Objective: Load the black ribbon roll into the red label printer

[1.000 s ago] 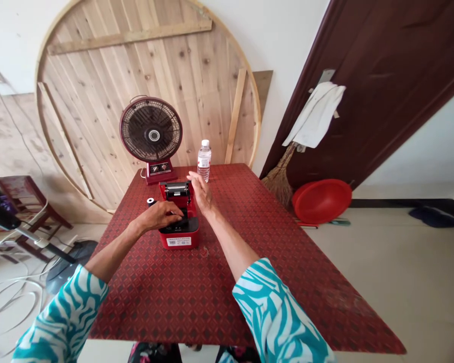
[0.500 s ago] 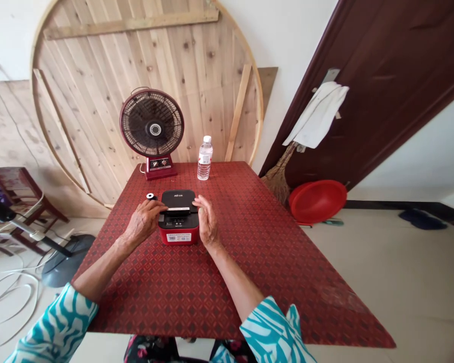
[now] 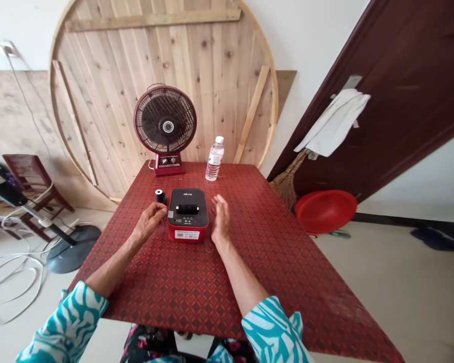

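Observation:
A red printer-like box with a black top (image 3: 188, 199) sits on the table, its lid down and a dark bar across the slot in the middle. At its left side is my left hand (image 3: 150, 220), fingers loosely bent, their tips close to the box's edge; I see nothing in them. My right hand (image 3: 221, 221) is held up just off the box's right side, fingers stretched out and holding nothing. Behind my left fingertips stands a small dark roll with a white end (image 3: 160, 195).
The table (image 3: 166, 282) has a red patterned cover. Toward its back stand a dark red fan (image 3: 167, 126) and a clear water bottle (image 3: 214, 160). A red basin (image 3: 325, 210) and a straw broom (image 3: 287, 176) are on the right, and a floor fan's base (image 3: 73, 249) on the left.
The box's lid has gone from partly raised to down, and the white strip along it no longer shows. Both hands have come off the top to the sides. The view has shifted slightly left.

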`<state>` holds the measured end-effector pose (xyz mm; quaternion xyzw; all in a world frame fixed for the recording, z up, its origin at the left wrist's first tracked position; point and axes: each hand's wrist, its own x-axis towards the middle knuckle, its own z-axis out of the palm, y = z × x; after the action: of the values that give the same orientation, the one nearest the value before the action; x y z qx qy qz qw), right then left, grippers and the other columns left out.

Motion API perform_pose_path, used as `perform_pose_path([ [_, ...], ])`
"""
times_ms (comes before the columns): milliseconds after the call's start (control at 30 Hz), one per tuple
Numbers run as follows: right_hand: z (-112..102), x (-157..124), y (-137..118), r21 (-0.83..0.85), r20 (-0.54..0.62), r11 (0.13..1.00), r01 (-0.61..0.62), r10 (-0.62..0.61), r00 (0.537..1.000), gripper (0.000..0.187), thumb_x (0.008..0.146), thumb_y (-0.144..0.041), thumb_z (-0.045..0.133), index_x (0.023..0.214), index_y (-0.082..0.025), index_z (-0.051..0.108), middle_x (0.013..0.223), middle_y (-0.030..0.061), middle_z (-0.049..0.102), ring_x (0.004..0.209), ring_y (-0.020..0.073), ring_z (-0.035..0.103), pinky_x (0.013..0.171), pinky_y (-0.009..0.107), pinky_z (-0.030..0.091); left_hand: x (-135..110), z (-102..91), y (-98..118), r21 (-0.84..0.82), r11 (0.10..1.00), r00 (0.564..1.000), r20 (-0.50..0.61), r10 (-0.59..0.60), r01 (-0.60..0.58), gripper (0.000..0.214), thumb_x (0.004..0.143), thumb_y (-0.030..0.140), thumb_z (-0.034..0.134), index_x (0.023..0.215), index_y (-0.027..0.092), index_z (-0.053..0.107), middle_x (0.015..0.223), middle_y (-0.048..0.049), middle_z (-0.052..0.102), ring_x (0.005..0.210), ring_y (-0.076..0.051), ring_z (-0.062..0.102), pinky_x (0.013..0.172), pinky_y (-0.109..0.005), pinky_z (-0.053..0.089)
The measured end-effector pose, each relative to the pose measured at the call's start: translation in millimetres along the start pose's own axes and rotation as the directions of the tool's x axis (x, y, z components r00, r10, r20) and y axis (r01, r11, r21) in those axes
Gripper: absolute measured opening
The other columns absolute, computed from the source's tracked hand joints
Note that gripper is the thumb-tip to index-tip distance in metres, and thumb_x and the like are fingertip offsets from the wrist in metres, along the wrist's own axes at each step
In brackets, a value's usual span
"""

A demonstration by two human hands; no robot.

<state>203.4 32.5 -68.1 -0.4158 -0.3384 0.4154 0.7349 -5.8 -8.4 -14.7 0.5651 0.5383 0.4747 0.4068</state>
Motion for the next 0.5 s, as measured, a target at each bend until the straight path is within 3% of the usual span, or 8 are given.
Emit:
perform_pose_path([
  [67, 2.0, 2.0, 11.3, 0.028, -0.001, 0.992, -0.123, 0.124, 0.992, 0.044, 0.077, -0.050, 0.054, 0.114, -0.024, 0.059, 0.124, 0.0063, 0.063, 0.114, 0.0212, 0.059, 0.098, 0.041, 0.044, 0.4, 3.4, 2.4, -0.148, 0.975, 0.983, 0.101, -0.152, 0.166, 0.027, 0.075, 0.043, 0.062, 0.078, 0.018, 0.052, 0.052, 0.0054, 0.054, 0.041, -0.008, 0.048, 0.042, -0.019, 0.035],
  [167, 3.1, -2.0, 21.1, 0.021, 0.037, 0.978, -0.206, 0.205, 0.978, 0.045, 0.075, -0.049, 0.057, 0.112, -0.025, 0.060, 0.117, 0.0039, 0.066, 0.103, 0.0204, 0.063, 0.092, 0.038, 0.048, 3.9, 5.4, 5.2, -0.285, 0.911, 0.949, 0.194, -0.250, 0.298, 0.031, 0.068, 0.038, 0.071, 0.074, 0.018, 0.049, 0.050, 0.0063, 0.056, 0.037, -0.006, 0.047, 0.039, -0.016, 0.032],
  [333, -0.1, -6.7, 24.0, -0.062, 0.096, 0.981, -0.185, 0.190, 0.977, 0.044, 0.077, -0.052, 0.055, 0.112, -0.026, 0.063, 0.111, 0.0007, 0.069, 0.099, 0.0197, 0.062, 0.086, 0.035, 0.048, 11.9, 1.0, 2.2, -0.407, 0.786, 0.881, 0.296, -0.369, 0.466, 0.027, 0.066, 0.024, 0.076, 0.069, 0.017, 0.050, 0.050, 0.0054, 0.057, 0.036, -0.006, 0.051, 0.035, -0.015, 0.037],
  [500, -3.0, -5.0, 30.7, -0.056, 0.112, 0.986, -0.157, 0.163, 0.980, 0.043, 0.079, -0.052, 0.054, 0.112, -0.026, 0.063, 0.112, 0.0004, 0.069, 0.101, 0.0195, 0.061, 0.087, 0.034, 0.047, 14.0, -3.9, -1.5, -0.466, 0.714, 0.850, 0.359, -0.387, 0.522, 0.022, 0.069, 0.013, 0.074, 0.071, 0.015, 0.052, 0.053, 0.0040, 0.062, 0.038, -0.007, 0.056, 0.038, -0.014, 0.046],
])
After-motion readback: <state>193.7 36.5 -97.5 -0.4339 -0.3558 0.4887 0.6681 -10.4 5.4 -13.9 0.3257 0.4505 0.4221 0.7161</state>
